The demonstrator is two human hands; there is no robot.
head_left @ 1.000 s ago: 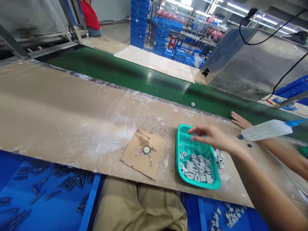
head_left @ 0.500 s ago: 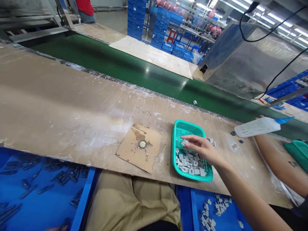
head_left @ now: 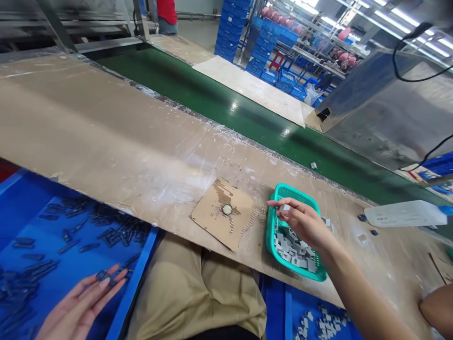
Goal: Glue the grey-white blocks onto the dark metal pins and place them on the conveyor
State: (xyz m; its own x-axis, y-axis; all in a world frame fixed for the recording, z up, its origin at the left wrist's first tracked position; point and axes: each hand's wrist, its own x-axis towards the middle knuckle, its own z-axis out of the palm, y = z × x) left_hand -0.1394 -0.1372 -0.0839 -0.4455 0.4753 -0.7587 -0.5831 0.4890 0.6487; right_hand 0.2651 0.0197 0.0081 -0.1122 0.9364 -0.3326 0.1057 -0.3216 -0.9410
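My right hand is above the green basket, its fingers pinching a small light-grey plastic piece. Many similar grey pieces lie in the basket below. Over the blue bin at lower left, my left hand grips a small dark plastic part between thumb and fingers. Loose dark parts are spread through that bin. Between the hands, a square of cardboard on the table carries a bottle cap with a pale filling, wet brown stains around it.
A green conveyor belt runs behind the table, with one grey piece on it. A white squeeze bottle lies at right near small dark parts. A blue bin of grey pieces sits below the table edge. A co-worker's arm shows at far right.
My left hand has come up into view from the bottom edge, holding a dark part. My right hand still pinches the grey piece over the basket. The view has turned left.
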